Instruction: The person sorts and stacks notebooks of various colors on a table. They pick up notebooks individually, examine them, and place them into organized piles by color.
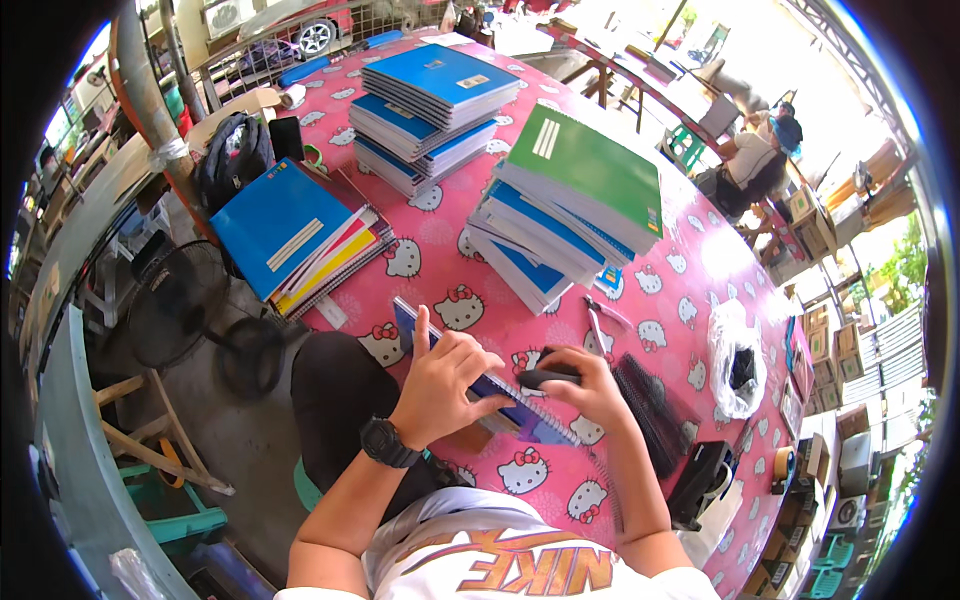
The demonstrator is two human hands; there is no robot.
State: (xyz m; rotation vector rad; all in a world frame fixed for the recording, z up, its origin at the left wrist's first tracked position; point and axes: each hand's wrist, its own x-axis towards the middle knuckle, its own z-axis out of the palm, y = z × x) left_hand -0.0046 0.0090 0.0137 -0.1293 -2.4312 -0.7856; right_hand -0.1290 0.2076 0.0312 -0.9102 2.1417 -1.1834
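Note:
My left hand [447,378] is closed round a blue-purple spiral notebook [530,412], tilted up on edge in front of me. Its wire coil runs along the edge facing my right hand, and a loose end trails past the lower corner. My right hand [592,388] grips a small rounded black object [550,371] beside that coil; its kind cannot be made out. Just beyond the right hand lies a pair of pliers [600,325] with pale grips. A bundle of black binding coils [650,415] rests to the right of it.
Tall notebook stacks, one blue-topped [440,75] and one green-topped [590,165], stand on the pink patterned tablecloth [420,262]. More notebooks [285,225] overlap the left edge. A white plastic bag [735,385] and a black device [700,480] lie right. A fan [175,305] stands left; another person [750,155] sits beyond.

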